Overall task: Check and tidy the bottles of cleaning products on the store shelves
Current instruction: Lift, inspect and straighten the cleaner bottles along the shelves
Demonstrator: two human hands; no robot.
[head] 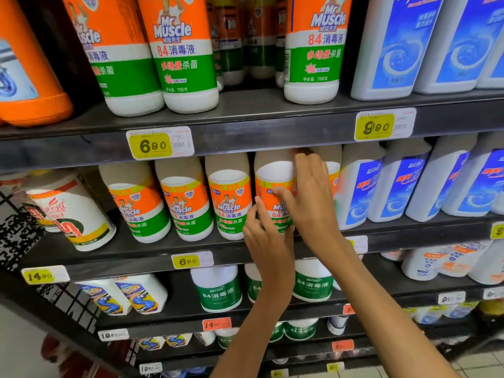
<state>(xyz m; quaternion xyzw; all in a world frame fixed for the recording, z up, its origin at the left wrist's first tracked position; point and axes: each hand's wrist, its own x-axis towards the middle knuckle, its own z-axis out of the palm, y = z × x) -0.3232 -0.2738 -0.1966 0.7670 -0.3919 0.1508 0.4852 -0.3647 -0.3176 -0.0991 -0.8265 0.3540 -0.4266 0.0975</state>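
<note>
Both forearms reach up from the bottom edge to one Mr Muscle bottle point(275, 186) standing upright on the middle shelf point(152, 249), fourth in its row, beside blue-labelled bottles point(357, 186). Left hand point(266, 238) grips the bottle's lower part with curled fingers point(260, 208); right hand point(313, 197) wraps its right side, fingers closed on the label.

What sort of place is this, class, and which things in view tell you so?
Most likely a shop's cleaning-products aisle: dark shelves with yellow price tags on their edges, and rows of identical Mr Muscle bottles facing outward.
</note>
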